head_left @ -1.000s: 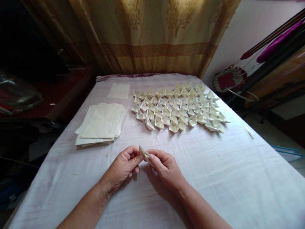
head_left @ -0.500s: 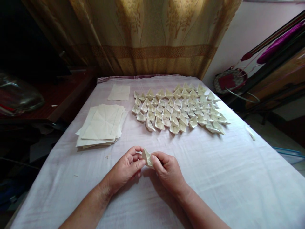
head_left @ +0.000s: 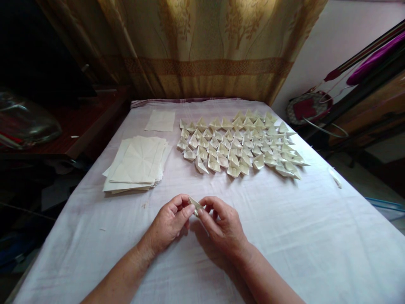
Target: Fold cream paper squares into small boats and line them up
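My left hand [head_left: 169,221] and my right hand [head_left: 223,226] meet over the near middle of a white cloth-covered table [head_left: 316,236]. Both pinch a small folded piece of cream paper [head_left: 195,205] between fingertips, a little above the cloth. Farther back lie several finished folded paper boats [head_left: 240,143] packed in rows. A stack of creased cream paper sheets [head_left: 137,162] lies at the left, and one single sheet [head_left: 160,120] sits behind it.
A patterned gold curtain [head_left: 209,50] hangs behind the table. Dark wooden furniture [head_left: 79,126] with a shiny plastic-wrapped object [head_left: 25,124] stands left. At the right are a dark rack [head_left: 363,97], a purple item and a round red object [head_left: 308,107]. A paper scrap [head_left: 335,177] lies near the right edge.
The folded paper has been turned and pressed flatter between my fingertips; both hands stayed in nearly the same place. The view shifted slightly.
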Available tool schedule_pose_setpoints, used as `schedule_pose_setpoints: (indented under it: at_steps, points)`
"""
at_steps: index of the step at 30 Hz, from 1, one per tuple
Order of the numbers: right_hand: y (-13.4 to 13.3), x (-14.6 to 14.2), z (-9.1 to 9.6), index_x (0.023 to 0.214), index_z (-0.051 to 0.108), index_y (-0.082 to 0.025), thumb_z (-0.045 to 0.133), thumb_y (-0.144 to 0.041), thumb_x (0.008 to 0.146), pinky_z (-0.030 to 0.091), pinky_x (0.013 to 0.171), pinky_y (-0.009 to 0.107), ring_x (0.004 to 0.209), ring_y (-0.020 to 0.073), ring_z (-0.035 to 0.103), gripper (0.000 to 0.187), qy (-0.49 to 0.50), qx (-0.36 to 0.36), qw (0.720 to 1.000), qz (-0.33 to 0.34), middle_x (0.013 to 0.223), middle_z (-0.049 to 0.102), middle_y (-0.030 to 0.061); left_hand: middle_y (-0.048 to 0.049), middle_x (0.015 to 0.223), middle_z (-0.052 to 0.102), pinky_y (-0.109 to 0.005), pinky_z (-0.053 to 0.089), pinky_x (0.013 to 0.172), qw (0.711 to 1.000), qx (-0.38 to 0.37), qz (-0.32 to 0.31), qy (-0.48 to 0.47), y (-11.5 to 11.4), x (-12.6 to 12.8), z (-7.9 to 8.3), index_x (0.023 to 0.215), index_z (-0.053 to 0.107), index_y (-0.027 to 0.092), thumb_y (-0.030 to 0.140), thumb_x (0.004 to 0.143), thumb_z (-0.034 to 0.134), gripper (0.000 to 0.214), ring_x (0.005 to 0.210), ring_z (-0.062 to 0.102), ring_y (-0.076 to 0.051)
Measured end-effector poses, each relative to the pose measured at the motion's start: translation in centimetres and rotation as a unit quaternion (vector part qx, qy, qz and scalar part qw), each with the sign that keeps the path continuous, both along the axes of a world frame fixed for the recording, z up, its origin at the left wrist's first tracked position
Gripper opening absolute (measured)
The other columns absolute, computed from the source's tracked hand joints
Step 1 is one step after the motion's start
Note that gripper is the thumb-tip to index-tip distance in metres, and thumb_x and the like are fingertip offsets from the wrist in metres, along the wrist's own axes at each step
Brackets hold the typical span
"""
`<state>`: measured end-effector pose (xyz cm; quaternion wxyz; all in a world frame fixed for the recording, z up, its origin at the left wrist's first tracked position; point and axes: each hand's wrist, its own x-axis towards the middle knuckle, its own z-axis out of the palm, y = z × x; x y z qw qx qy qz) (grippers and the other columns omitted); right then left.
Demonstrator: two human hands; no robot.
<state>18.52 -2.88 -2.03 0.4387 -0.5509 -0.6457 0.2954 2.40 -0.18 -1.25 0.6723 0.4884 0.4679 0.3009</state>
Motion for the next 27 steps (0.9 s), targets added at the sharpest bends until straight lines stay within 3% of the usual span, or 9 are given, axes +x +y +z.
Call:
schedule_pose_setpoints:
  at_steps: [4, 8, 15, 20, 27]
  points:
    - [-0.10, -0.15, -0.07, 0.086, 0.066, -0.019, 0.058, -0.029, 0.087, 0.039, 0.051, 0.020, 0.052, 0.0091, 0.051, 0.012, 0.002, -0.034, 0.999, 0.013, 0.068, 0.065, -0.0014, 0.0056, 0.062, 0.052, -0.017, 0.034, 0.047, 1.000, -0.006, 0.010, -0.024, -0.10, 0.08, 0.07, 0.090, 0.058, 0.018, 0.063, 0.072, 0.073, 0.051, 0.051, 0.044, -0.007]
    - [-0.12, -0.21, -0.24, 0.078, 0.066, -0.019, 0.055, -0.026, 0.086, 0.038, 0.053, 0.020, 0.054, 0.0100, 0.052, 0.015, -0.010, -0.048, 0.999, -0.014, 0.064, 0.064, -0.0011, 0.0050, 0.065, 0.052, -0.019, 0.035, 0.049, 1.000, -0.011, -0.006, -0.012, -0.10, 0.16, 0.18, 0.091, 0.059, 0.018, 0.065, 0.070, 0.074, 0.054, 0.051, 0.044, -0.007]
    - [0.09, 0.08, -0.70, 0.079, 0.063, -0.019, 0.053, -0.027, 0.083, 0.039, 0.054, 0.021, 0.055, 0.0111, 0.054, 0.013, -0.003, -0.082, 0.995, -0.048, 0.063, 0.062, -0.0020, 0.0022, 0.077, 0.057, -0.019, 0.038, 0.052, 0.999, 0.012, -0.022, 0.028, -0.20, 0.15, -0.37, 0.095, 0.060, 0.017, 0.044, 0.074, 0.073, 0.037, 0.058, 0.047, -0.009]
    - [0.23, 0.15, -0.62, 0.072, 0.054, -0.021, 0.055, -0.027, 0.080, 0.037, 0.051, 0.021, 0.052, 0.0109, 0.051, 0.010, 0.028, -0.115, 0.991, -0.055, 0.058, 0.057, -0.0044, 0.0004, 0.083, 0.061, -0.021, 0.040, 0.055, 0.999, 0.003, -0.018, 0.030, -0.10, 0.20, -0.42, 0.103, 0.060, 0.018, 0.032, 0.069, 0.071, 0.038, 0.061, 0.051, -0.010]
    - [-0.36, -0.81, -0.43, 0.076, 0.054, -0.021, 0.056, -0.027, 0.081, 0.035, 0.050, 0.021, 0.052, 0.0100, 0.047, 0.008, 0.058, -0.121, 0.991, -0.012, 0.058, 0.054, -0.0057, 0.0039, 0.071, 0.058, -0.020, 0.039, 0.056, 0.999, -0.001, 0.031, 0.008, -0.28, 0.64, 0.23, 0.095, 0.059, 0.019, 0.025, 0.069, 0.058, 0.026, 0.059, 0.049, -0.010]
